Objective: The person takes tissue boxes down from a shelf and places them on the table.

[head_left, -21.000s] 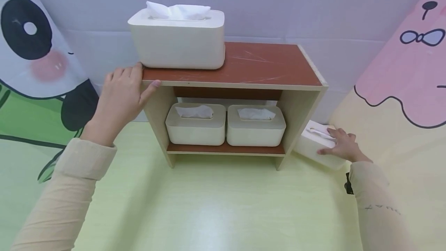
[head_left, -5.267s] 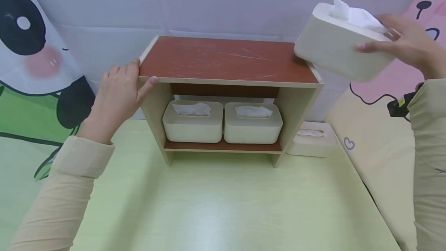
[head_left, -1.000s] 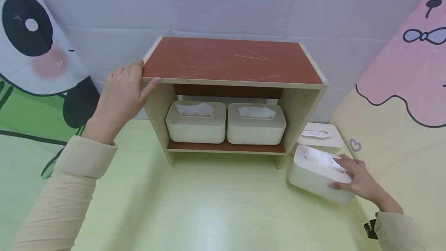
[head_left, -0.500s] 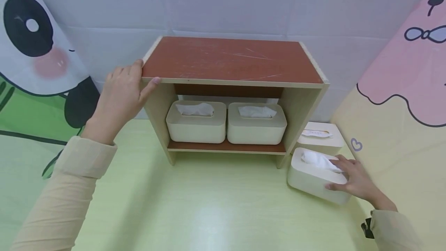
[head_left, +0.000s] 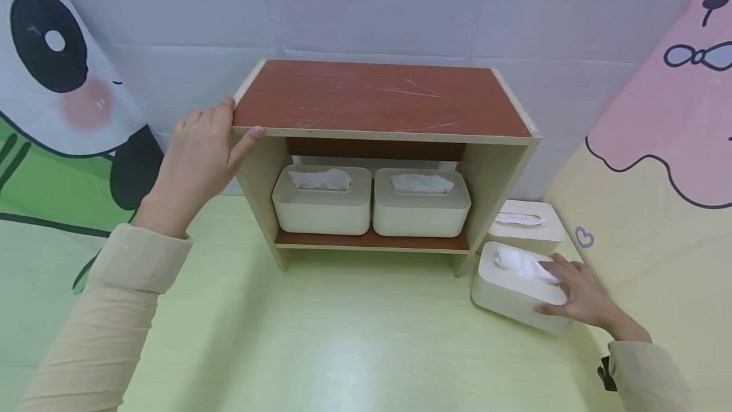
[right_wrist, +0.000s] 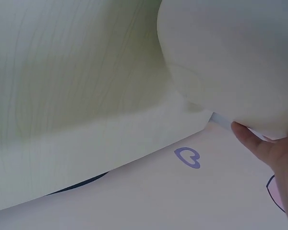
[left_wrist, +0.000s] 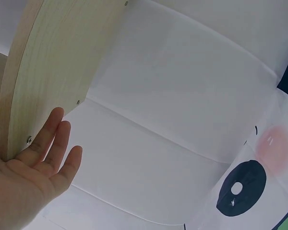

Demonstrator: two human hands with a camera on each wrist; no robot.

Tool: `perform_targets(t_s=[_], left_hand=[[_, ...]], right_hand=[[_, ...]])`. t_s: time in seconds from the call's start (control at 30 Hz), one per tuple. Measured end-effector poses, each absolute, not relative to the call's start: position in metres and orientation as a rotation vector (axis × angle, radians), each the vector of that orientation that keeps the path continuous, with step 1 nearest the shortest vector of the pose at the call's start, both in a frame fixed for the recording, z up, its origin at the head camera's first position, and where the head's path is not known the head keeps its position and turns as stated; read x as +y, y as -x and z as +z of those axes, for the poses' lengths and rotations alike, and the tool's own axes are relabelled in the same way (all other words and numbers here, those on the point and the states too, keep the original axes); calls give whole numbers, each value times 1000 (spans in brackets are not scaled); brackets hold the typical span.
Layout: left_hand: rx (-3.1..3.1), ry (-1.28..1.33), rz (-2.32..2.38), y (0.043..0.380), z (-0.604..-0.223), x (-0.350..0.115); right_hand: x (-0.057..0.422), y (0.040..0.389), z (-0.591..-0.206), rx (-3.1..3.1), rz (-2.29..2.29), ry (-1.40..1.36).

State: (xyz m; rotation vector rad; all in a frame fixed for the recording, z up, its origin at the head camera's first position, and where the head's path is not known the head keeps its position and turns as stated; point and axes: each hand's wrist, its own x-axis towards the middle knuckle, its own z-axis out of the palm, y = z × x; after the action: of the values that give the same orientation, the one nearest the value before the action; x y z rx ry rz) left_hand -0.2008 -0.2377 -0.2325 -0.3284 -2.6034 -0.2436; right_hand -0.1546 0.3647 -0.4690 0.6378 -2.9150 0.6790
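Observation:
My right hand (head_left: pixel 583 294) holds a white tissue box (head_left: pixel 509 294) across its right end, thumb on the front side. Low over the light tabletop, the box stands at an angle; a white tissue sticks out of its slot. The right wrist view shows the thumb against the pale box wall (right_wrist: pixel 230 62). My left hand (head_left: pixel 197 161) rests on the top left corner of a small wooden shelf (head_left: pixel 377 97), thumb along the front edge. In the left wrist view its fingers (left_wrist: pixel 62 143) lie fairly straight beside the shelf's side panel.
Inside the shelf, a left tissue box (head_left: pixel 321 215) and a right tissue box (head_left: pixel 421 216) stand side by side. Another tissue box (head_left: pixel 528 240) sits behind the held one, right of the shelf. Printed cloth walls (head_left: pixel 640 234) border the tabletop (head_left: pixel 343 336).
Earlier a tissue box stood on the shelf top; my right hand has carried it down to the right. Over the last second it shifted slightly left. My left hand stays put.

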Motion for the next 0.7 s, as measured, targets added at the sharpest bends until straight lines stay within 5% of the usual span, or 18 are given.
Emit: perform_targets(t_s=[0.7], left_hand=[[-2625, 319, -254, 198, -230, -237]], right_hand=[[380, 165, -477, -2898, 714, -804]])
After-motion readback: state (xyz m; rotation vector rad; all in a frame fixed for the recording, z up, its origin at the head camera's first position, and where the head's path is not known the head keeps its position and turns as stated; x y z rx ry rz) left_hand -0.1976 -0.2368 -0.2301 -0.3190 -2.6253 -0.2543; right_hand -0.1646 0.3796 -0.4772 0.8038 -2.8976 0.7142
